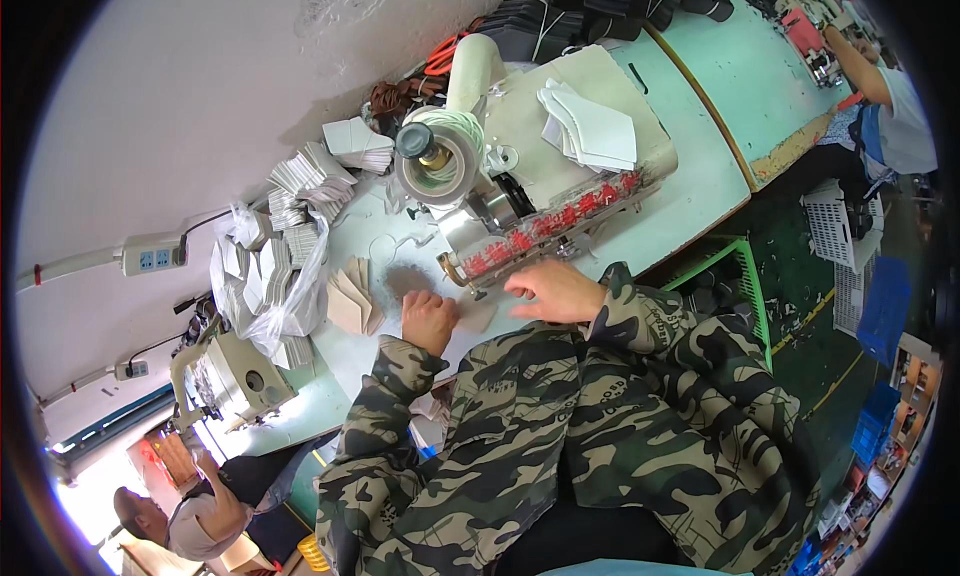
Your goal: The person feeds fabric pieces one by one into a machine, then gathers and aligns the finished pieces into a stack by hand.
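A sewing machine [462, 166] with a thread spool on top stands before me on the pale table. My left hand [428, 322] is closed just left of its front end, knuckles up; what its fingers hold, if anything, is hidden. A small pale flat piece [478, 315] lies between my hands, close to the left fingertips. My right hand [556, 291] is beside the machine's red-stained front edge [545, 226], fingers partly stretched and apart, with nothing visible in them. Left of my left hand lies a fanned stack of beige pieces [353, 298].
White cut pieces [590, 126] lie on the machine bed. More stacks [310, 181] and a plastic bag of pieces [268, 276] line the wall side. A green crate [745, 296] stands at the right. Co-workers sit at the lower left and upper right.
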### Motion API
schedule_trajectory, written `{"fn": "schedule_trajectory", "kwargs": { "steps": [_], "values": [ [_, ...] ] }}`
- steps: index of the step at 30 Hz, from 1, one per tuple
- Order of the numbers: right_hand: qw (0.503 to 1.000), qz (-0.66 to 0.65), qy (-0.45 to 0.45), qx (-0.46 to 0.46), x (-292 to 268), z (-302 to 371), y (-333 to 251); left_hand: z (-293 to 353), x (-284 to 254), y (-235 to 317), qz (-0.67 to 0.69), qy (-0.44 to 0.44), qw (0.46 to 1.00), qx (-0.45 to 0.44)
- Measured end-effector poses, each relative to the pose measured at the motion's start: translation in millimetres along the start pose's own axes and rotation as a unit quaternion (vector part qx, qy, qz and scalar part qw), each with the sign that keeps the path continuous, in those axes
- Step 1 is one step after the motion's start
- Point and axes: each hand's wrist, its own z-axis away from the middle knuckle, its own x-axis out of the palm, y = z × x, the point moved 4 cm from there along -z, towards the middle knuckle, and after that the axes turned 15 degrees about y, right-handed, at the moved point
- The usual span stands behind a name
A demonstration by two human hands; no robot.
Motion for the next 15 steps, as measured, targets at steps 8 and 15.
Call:
{"fn": "schedule_trajectory", "kwargs": {
  "steps": [8, 15],
  "values": [
    [0.971, -0.163, 0.006, 0.176, -6.2, -19.5, -23.3, -107.2, -67.0, -15.4, 0.443, -0.322, 0.762, -0.346],
    [0.975, 0.157, 0.141, -0.074, -66.2, -56.8, -38.7, -155.1, -53.6, -39.3, 0.349, -0.356, 0.830, -0.250]
  ]
}}
